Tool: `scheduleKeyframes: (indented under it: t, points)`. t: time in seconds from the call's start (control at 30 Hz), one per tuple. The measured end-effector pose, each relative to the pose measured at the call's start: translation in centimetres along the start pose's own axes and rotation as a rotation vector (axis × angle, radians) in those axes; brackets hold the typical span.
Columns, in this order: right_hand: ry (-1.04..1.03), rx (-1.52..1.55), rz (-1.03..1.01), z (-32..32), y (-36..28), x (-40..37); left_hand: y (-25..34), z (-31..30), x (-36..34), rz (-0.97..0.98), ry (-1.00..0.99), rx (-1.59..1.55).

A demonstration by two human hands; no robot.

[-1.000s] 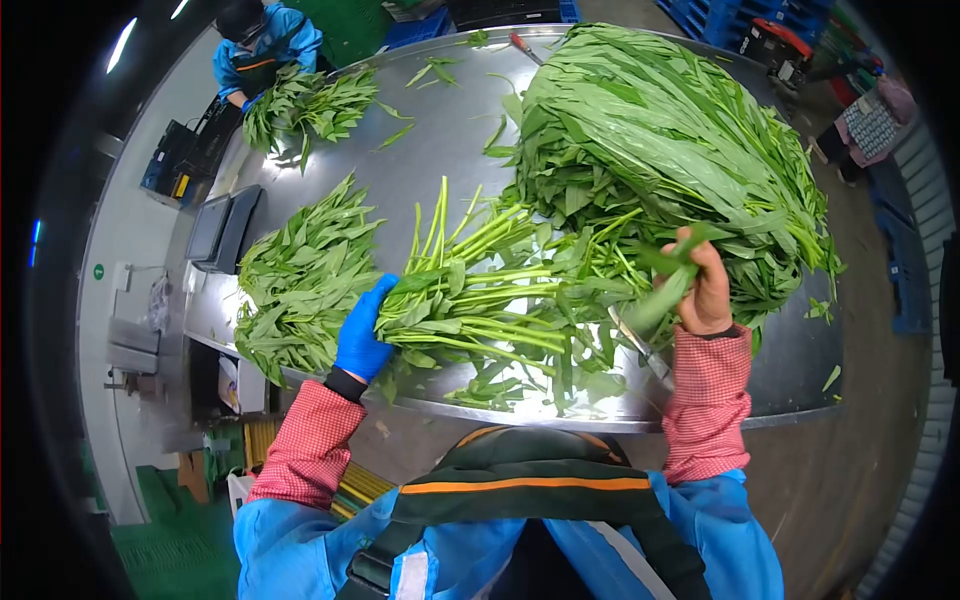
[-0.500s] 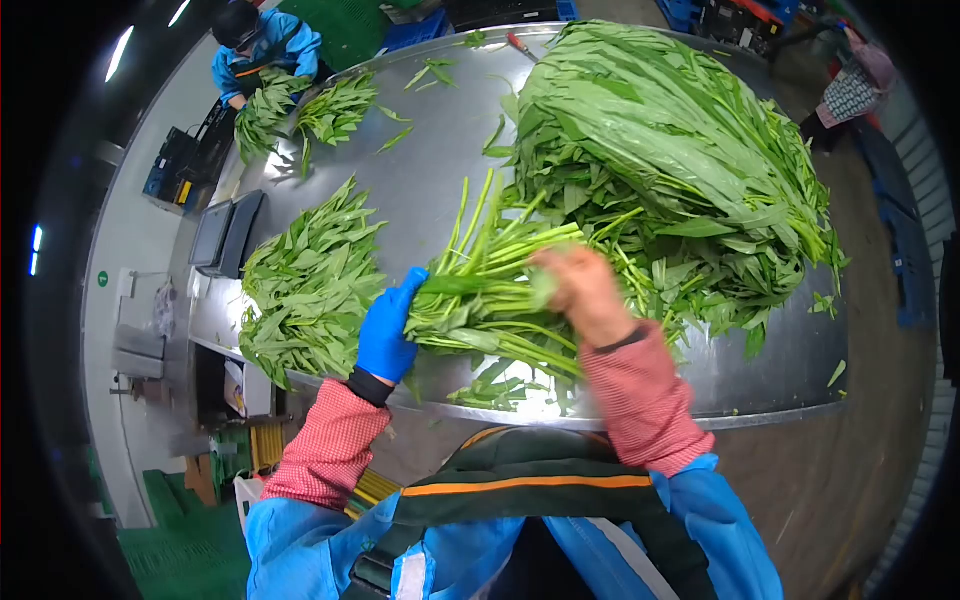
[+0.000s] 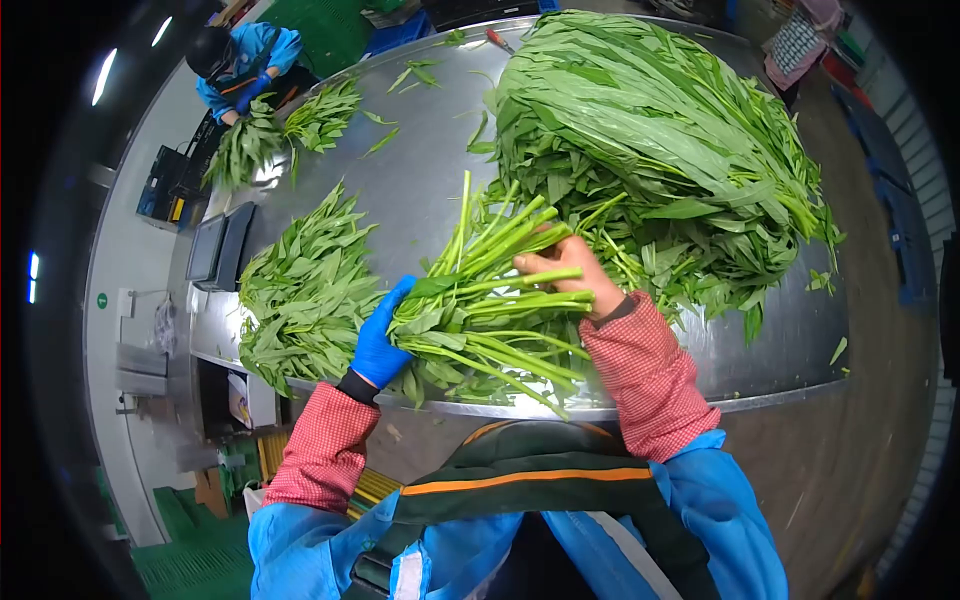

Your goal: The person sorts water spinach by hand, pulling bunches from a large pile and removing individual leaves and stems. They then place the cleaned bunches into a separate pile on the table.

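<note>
Currently, left hand (image 3: 378,345) fingers are closed round the bunch (image 3: 470,325) at its leafy end; right hand (image 3: 565,272) fingers curl over the stems (image 3: 500,235). Recommended: align stems evenly, grip without bruising.

So much green: the leafy stalks (image 3: 480,300) are bright green on a shiny silver table (image 3: 420,180). Left hand (image 3: 378,340) has a blue glove, right hand (image 3: 565,270) is bare, and both sleeves (image 3: 645,375) are red-and-white check.

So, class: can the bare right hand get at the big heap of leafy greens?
Probably yes: the big heap of leafy greens lies just beyond the bare right hand, nothing between, though it grips a bunch of green stems.
</note>
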State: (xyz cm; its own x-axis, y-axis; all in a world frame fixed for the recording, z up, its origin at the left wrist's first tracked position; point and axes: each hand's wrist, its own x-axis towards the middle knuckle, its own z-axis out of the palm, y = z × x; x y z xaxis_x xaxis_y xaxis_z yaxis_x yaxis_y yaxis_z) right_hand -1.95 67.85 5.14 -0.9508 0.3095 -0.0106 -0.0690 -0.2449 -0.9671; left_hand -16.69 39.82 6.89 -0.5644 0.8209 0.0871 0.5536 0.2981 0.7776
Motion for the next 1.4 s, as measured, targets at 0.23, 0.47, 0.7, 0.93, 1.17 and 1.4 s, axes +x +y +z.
scheduleKeyframes:
  t: [0.23, 0.47, 0.7, 0.93, 1.17, 1.4]
  points:
    - [0.249, 0.386, -0.064, -6.7, -1.9, -3.0, -0.9, -1.6, -1.4, -0.273, -0.055, -0.344]
    - [0.013, -0.109, 0.238, -2.4, 0.5, -2.5, -1.5, -2.4, -1.8, -0.458, -0.113, -0.457]
    - [-0.076, -0.211, 0.159, 1.5, 0.0, -1.8, -0.4, -1.1, -1.3, -0.495, -0.176, -0.553]
    - [0.185, 0.291, 0.152, -9.1, -1.2, -5.5, -1.5, -2.6, -2.9, -0.696, -0.150, -0.855]
    - [0.035, 0.076, 0.281, -2.8, 0.3, -4.4, 0.3, -2.2, -1.9, -0.721, -0.147, -0.854]
    - [-0.186, -0.008, 0.241, 1.8, -0.1, -2.6, 0.0, -1.8, -1.6, -0.718, -0.164, -0.788]
